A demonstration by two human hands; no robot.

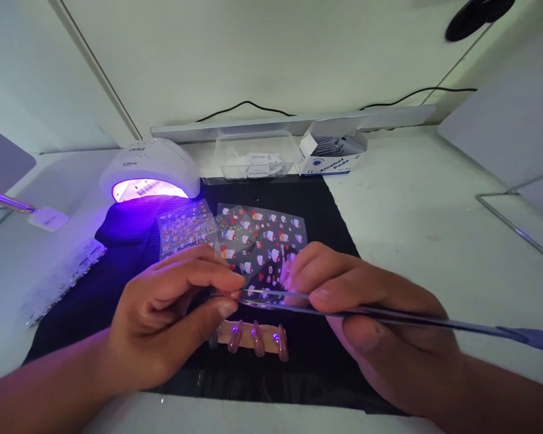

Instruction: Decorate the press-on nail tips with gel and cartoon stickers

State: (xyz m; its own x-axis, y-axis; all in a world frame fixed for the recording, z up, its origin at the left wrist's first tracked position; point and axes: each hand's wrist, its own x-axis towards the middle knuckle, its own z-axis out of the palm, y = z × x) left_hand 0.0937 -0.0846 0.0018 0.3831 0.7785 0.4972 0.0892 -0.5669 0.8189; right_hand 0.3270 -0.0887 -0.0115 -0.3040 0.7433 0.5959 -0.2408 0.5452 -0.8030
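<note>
My left hand [172,313] is closed in a pinch, thumb and forefinger meeting at the tips of a pair of tweezers [389,316]; what sits between the fingers is too small to name. My right hand [371,319] grips the tweezers, whose long metal arms run right to a purple end. Just below the hands lies a strip of glossy false nails [253,337] on a black mat [317,211]. Behind the hands lie two sticker sheets [262,238] with small cartoon figures.
A white nail lamp [149,172] glows purple at the mat's back left. A clear plastic box [253,155] and a box of alcohol pads [330,154] stand at the back. A clear packet [58,280] lies at the left. Wire frames stand at the right.
</note>
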